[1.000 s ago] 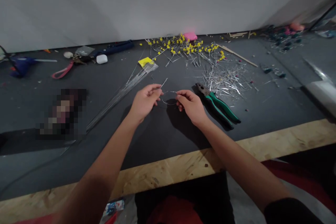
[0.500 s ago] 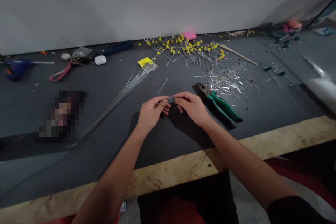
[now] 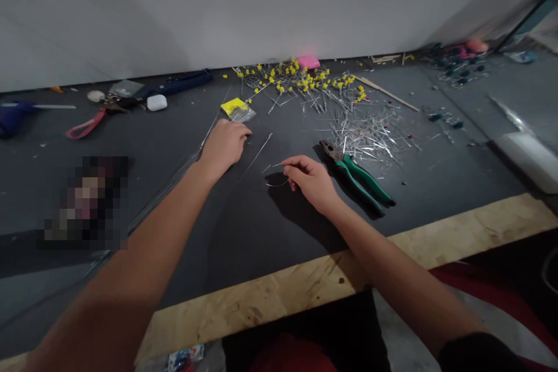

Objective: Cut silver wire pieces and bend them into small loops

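Note:
My right hand (image 3: 310, 180) pinches a thin wire bent into a loop (image 3: 275, 176) just above the dark table mat (image 3: 244, 226). My left hand (image 3: 224, 144) has reached forward and rests, fingers curled, on a bundle of long straight wires (image 3: 174, 171) near its yellow label (image 3: 234, 107). What its fingers hold is hidden. A single straight wire (image 3: 257, 154) lies between the two hands. Green-handled pliers (image 3: 357, 177) lie just right of my right hand.
A heap of short cut wires (image 3: 370, 131) and several yellow-tipped wires (image 3: 296, 78) lie at the back. A white earbud case (image 3: 157, 102), keys on a pink strap (image 3: 87, 123) and a blue tool (image 3: 178, 82) sit far left. A wooden table edge (image 3: 305, 290) runs in front.
My left hand let go of the wire loop and moved forward and left onto the wire bundle. My right hand kept the loop and stayed roughly in place.

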### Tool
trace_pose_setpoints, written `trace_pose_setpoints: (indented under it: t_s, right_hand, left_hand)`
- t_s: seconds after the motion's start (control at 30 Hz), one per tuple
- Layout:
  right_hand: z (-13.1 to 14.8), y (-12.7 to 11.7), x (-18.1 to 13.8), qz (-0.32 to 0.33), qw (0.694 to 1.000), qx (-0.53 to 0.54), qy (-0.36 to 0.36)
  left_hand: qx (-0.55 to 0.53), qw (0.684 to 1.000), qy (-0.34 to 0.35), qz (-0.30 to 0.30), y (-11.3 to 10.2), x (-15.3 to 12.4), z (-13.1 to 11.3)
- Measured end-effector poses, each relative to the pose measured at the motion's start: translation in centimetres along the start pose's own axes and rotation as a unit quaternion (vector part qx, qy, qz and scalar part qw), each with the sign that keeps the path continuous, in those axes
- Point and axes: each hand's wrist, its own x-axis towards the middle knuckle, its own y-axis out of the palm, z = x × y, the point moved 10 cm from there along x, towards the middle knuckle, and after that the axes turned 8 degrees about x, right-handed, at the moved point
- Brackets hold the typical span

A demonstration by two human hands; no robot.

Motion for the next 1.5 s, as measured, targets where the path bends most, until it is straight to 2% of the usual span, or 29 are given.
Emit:
trace_pose_setpoints:
  t_s: [0.17,0.27,0.3,0.43,0.47,0.57,0.7,0.8,0.93,1.13,1.5]
  right_hand:
    - [0.1,0.0,0.0,0.003,1.000,-0.007,0.000]
    - [-0.1,0.2,0.1,0.011,1.000,-0.013,0.008]
    - [-0.2,0.3,0.1,0.015,1.000,-0.012,0.012]
    - [-0.4,0.1,0.2,0.007,1.000,0.022,0.018]
    - [-0.3,0.0,0.3,0.001,0.999,0.037,0.017]
    - [-0.1,-0.4,0.4,-0.019,0.996,0.082,0.013]
    - [0.0,-0.7,0.4,-0.038,0.993,0.113,0.010]
    - [0.2,-0.8,0.3,-0.040,0.992,0.117,0.002]
    - [0.3,-0.5,-0.1,-0.019,0.996,0.082,-0.007]
    - [0.6,0.5,-0.6,0.036,0.999,0.035,-0.011]
    - [0.7,1.0,-0.9,0.060,0.998,-0.037,-0.001]
  left_hand:
    - [0.008,0.997,-0.008,0.074,1.0,1.8,0.4]
    - [0.046,0.993,-0.019,0.109,0.0,3.7,0.0]
    - [0.047,0.995,-0.026,0.086,-1.1,4.6,-0.2]
    - [-0.033,0.996,-0.038,-0.079,-6.6,7.0,-2.1]
    - [-0.054,0.994,-0.052,-0.079,-6.7,6.9,-2.5]
    - [-0.138,0.984,-0.112,0.016,-4.2,4.8,-3.6]
    - [-0.327,0.925,-0.176,0.078,-1.0,-1.3,-5.2]
    - [-0.416,0.880,-0.218,0.075,0.1,-5.5,-5.6]
    - [-0.486,0.832,-0.264,0.043,0.9,-8.7,-5.6]
    - [-0.585,0.759,-0.286,0.008,2.5,-10.3,-5.4]
    - [-0.588,0.761,-0.273,0.017,2.9,-10.5,-5.6]
